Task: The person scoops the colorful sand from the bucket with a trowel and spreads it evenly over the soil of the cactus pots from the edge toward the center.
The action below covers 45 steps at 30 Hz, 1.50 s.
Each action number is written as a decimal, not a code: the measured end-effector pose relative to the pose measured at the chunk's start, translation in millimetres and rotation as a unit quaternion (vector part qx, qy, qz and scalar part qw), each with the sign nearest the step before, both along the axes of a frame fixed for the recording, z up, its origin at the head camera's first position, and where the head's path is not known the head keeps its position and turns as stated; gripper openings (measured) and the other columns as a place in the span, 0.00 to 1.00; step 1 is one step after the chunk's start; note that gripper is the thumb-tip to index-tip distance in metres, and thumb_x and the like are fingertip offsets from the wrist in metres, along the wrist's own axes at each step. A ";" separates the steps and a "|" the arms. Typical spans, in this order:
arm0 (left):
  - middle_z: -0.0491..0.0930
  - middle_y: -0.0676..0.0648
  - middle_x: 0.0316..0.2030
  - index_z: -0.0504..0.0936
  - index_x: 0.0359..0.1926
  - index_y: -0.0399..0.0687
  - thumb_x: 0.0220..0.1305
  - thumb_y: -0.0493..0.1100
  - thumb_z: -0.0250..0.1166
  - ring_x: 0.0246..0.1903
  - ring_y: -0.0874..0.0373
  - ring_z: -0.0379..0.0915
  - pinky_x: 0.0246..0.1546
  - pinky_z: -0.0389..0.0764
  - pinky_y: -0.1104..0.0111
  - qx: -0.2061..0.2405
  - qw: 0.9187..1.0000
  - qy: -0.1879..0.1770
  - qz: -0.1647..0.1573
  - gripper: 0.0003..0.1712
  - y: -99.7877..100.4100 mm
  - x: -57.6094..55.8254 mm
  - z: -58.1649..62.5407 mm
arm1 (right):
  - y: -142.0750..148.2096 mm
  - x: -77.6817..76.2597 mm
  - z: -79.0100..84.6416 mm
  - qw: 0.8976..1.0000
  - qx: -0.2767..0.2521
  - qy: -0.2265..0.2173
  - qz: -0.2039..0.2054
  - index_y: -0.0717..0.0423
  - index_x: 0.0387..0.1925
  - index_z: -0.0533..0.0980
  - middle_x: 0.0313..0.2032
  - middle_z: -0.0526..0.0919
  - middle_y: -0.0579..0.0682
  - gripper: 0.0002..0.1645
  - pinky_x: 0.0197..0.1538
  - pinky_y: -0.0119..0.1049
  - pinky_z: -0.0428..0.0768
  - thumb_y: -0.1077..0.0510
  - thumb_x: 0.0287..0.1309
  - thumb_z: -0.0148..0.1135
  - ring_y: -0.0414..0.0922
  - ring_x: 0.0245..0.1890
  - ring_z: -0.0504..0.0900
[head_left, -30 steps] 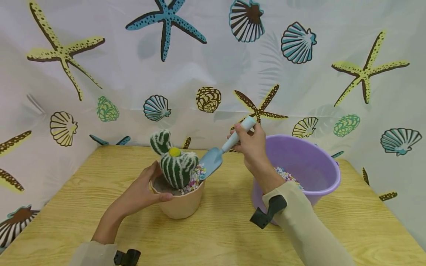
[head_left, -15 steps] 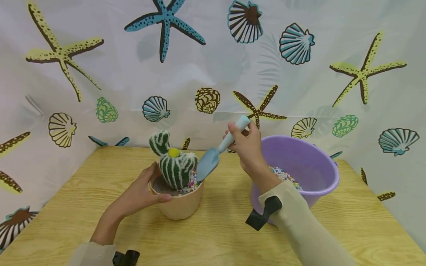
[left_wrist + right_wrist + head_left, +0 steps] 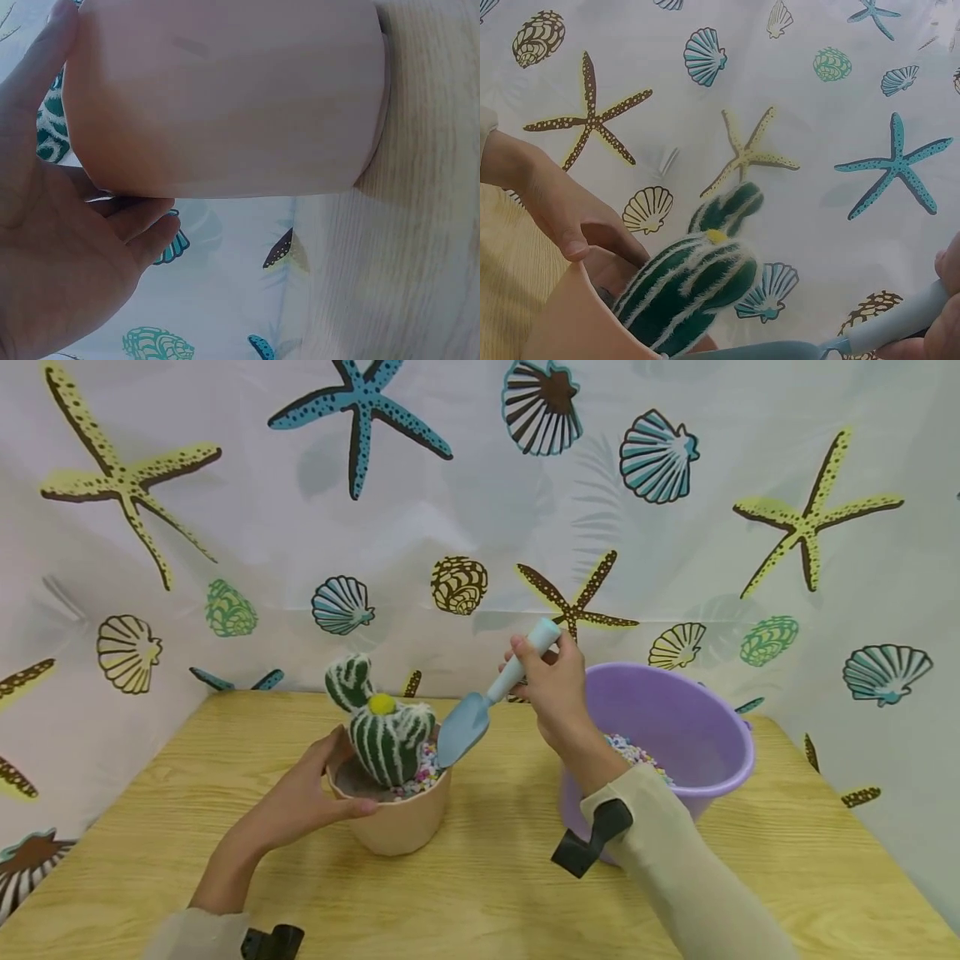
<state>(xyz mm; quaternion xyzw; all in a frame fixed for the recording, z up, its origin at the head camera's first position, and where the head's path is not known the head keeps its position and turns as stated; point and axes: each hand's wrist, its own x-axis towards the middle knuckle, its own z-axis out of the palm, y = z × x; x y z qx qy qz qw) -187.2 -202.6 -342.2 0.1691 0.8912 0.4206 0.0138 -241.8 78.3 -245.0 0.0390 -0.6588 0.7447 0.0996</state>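
Observation:
A beige flowerpot [image 3: 401, 827] stands on the wooden table, left of centre. In it a green plush cactus [image 3: 384, 747] with white fuzzy stripes and a yellow flower leans among small multicoloured pebbles [image 3: 426, 768], gathered on its right side. My left hand [image 3: 296, 802] grips the pot's left side, thumb at the near rim and fingers round the far side; the left wrist view shows the pot wall [image 3: 225, 105] close up. My right hand [image 3: 558, 697] holds a light blue hand trowel [image 3: 465, 724] by its handle, the blade tilted down with its tip at the pot's right rim.
To the right of the pot is a purple bucket [image 3: 675, 710] with more coloured pebbles [image 3: 633, 752] inside; my right forearm passes in front of it. A white curtain [image 3: 480, 468] printed with starfish and shells hangs behind the table [image 3: 495, 893].
The trowel has moved slightly left and down at the pot rim, and pebbles seen at its tip earlier no longer show on the blade. My left hand keeps its hold on the pot.

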 end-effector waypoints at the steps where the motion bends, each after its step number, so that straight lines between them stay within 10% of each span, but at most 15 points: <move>1: 0.41 0.30 0.72 0.37 0.75 0.39 0.53 0.55 0.72 0.70 0.31 0.41 0.62 0.54 0.34 -0.002 1.000 -0.002 0.001 0.64 -1.1 0.7 0.7 | 0.8 0.0 0.5 1.000 -0.002 -0.002 -0.001 0.62 0.53 0.66 0.43 0.79 0.64 0.17 0.35 0.39 0.84 0.59 0.67 0.54 0.54 0.41 0.84; 8: 0.43 0.29 0.72 0.39 0.74 0.37 0.56 0.57 0.69 0.65 0.30 0.54 0.59 0.68 0.43 -0.027 0.999 -0.031 0.017 0.62 -8.9 5.8 9.6 | 11.4 0.0 5.1 1.000 0.012 -0.012 -0.011 0.64 0.55 0.63 0.44 0.79 0.62 0.18 0.42 0.45 0.84 0.58 0.70 0.50 0.61 0.47 0.82; 45: 0.67 0.32 0.57 0.58 0.66 0.29 0.63 0.52 0.64 0.56 0.38 0.70 0.52 0.77 0.52 -0.032 0.998 -0.052 0.031 0.42 6.4 55.6 28.5 | 104.3 23.4 23.6 0.999 0.005 0.006 -0.032 0.56 0.43 0.62 0.36 0.75 0.51 0.08 0.43 0.35 0.83 0.55 0.72 0.42 0.39 0.32 0.85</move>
